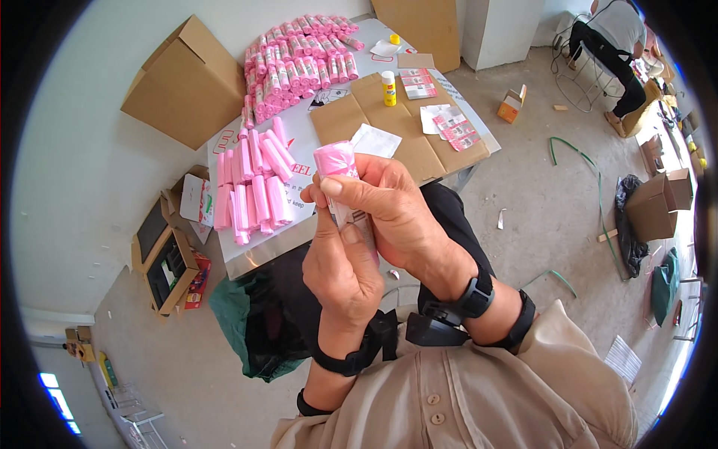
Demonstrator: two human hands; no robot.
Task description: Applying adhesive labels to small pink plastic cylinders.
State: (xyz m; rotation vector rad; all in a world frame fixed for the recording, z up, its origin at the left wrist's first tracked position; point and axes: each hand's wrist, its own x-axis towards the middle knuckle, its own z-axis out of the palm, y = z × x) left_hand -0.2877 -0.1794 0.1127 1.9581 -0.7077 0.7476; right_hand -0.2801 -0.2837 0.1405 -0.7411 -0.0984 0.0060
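Both hands are wrapped round a pink roll of plastic bags [334,159], held upright above the table's near edge. My left hand [340,273] grips it from below, its thumb pressed on the pale paper label [351,217] around the roll. My right hand [400,209] closes on the upper part, thumb across the front. Unlabelled pink rolls [258,183] lie piled on the table to the left. Behind them rises a large stack of labelled pink rolls [299,63]. A yellow glue stick [389,90] stands uncapped-looking on a cardboard sheet [340,120], near printed label strips [455,129].
A yellow cap [394,39] sits on white paper at the table's far side. A cardboard box [187,82] stands at the back left; another open box [168,262] is on the floor. A green bag [239,322] lies below. At far right a person [613,45] bends over.
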